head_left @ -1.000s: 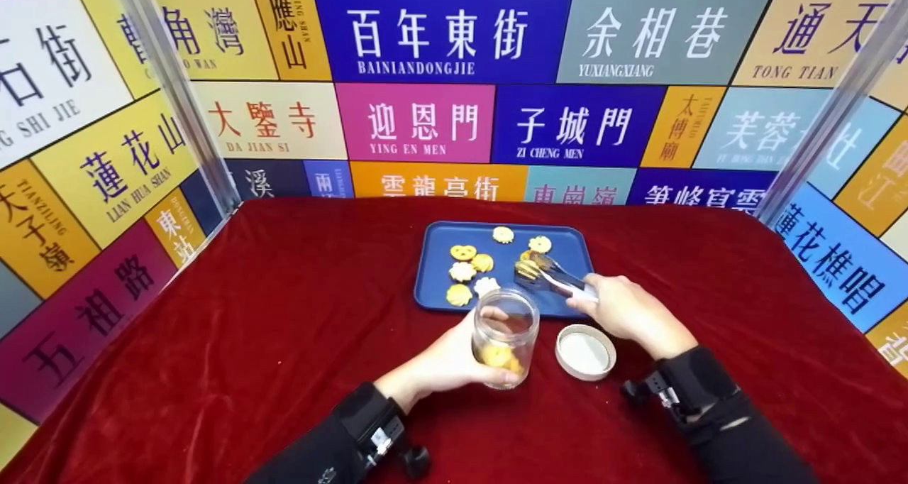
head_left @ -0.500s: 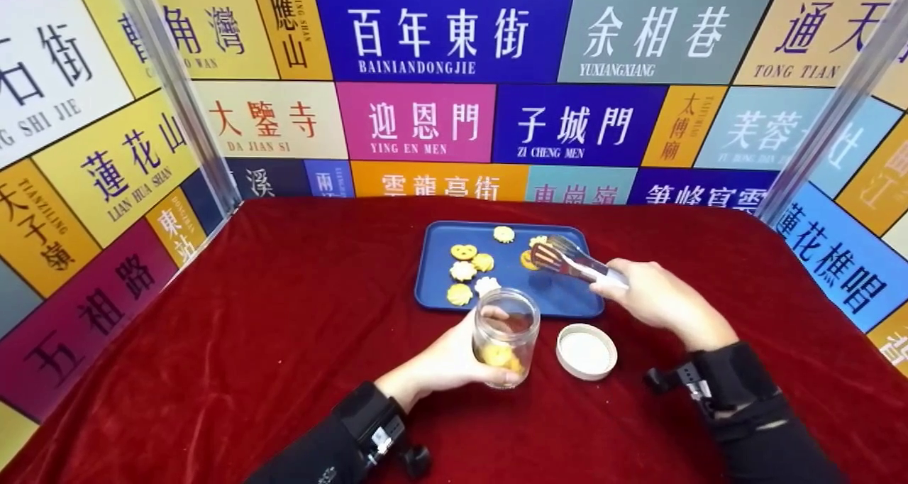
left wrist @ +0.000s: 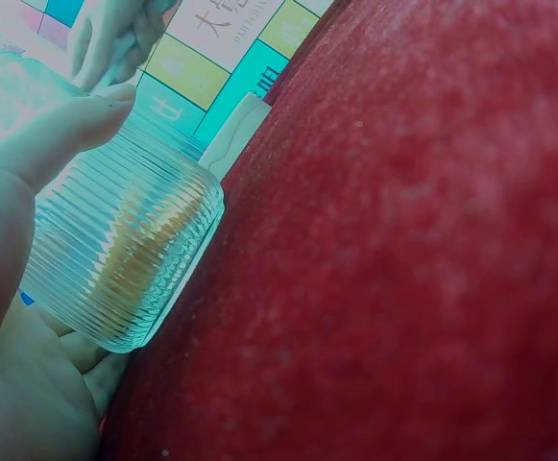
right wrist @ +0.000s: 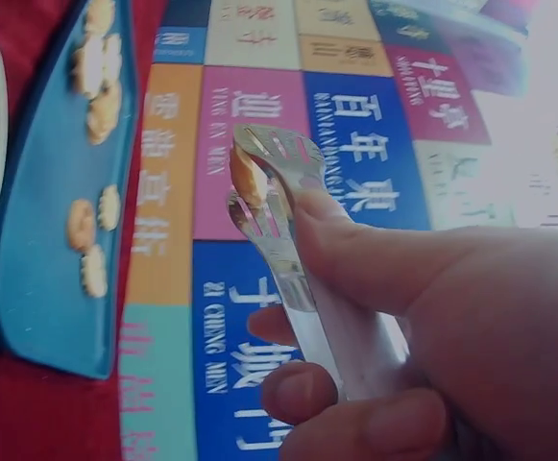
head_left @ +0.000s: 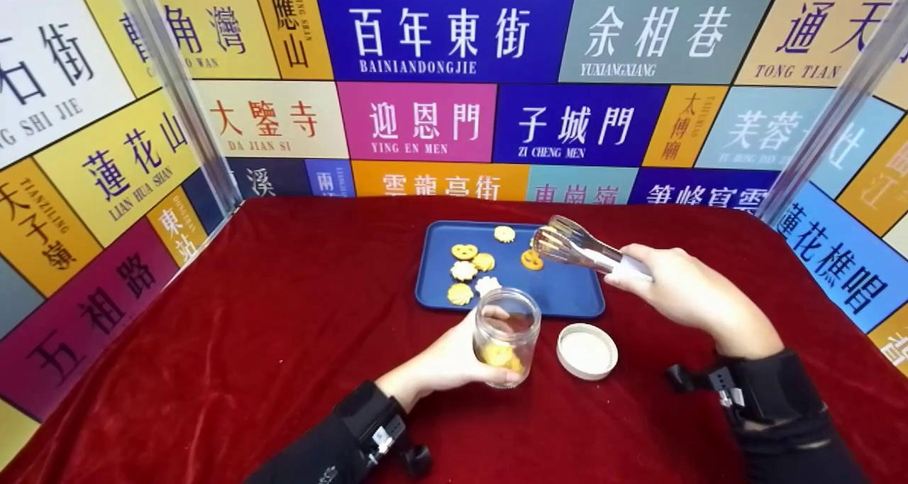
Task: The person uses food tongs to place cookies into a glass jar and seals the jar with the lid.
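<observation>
My left hand (head_left: 436,363) grips a clear glass jar (head_left: 523,328) in front of the tray, thumb low on its near side. Yellow cookies (head_left: 499,357) lie at the jar's bottom, and ribbed glass shows in the left wrist view. With my right hand (head_left: 684,289) I hold metal tongs (head_left: 592,250) raised over the right part of a blue tray (head_left: 567,296). The right wrist view shows a cookie (right wrist: 248,179) pinched between the slotted tong heads. Several cookies, among them a pretzel-shaped one (head_left: 464,251), are on the tray; the tongs partly hide one at the right.
A round pale lid (head_left: 587,352) lies on the red cloth (head_left: 298,314), right of the jar and before the tray. Walls with coloured street-name panels (head_left: 418,122) stand behind and at both sides of the table.
My right hand has lifted the tongs, with a cookie in them, up off the tray and moved to the right. My left hand and the jar have stayed in place.
</observation>
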### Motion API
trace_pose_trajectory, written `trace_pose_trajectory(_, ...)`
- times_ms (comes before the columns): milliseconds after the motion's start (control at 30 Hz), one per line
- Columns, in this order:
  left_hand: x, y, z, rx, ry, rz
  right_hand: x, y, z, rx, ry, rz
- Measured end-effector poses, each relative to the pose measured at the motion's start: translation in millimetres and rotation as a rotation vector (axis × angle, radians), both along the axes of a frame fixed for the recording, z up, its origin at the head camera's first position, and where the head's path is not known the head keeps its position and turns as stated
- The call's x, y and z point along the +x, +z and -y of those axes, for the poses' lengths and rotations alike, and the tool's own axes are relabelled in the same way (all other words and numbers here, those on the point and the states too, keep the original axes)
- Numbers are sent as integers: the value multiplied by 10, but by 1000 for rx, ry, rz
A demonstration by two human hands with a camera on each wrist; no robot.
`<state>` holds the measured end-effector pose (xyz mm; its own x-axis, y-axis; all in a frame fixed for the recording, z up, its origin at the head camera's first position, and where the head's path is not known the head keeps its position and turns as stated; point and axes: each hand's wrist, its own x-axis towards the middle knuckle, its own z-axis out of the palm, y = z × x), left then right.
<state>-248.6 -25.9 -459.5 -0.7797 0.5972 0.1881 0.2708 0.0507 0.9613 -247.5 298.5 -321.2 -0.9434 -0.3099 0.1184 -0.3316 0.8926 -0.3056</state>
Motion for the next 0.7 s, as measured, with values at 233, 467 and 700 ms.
trace_pose_trajectory(233,-2,-5,2,6,-6,-2,177,155,92,20,40,-9)
trace_pose_trajectory(467,-5,-3,6,8,-12,15,317,256,144,-1,107,-1)
trace_pose_trajectory(700,6,10,18,-18,-1,19,409,322,166,-13,168,23)
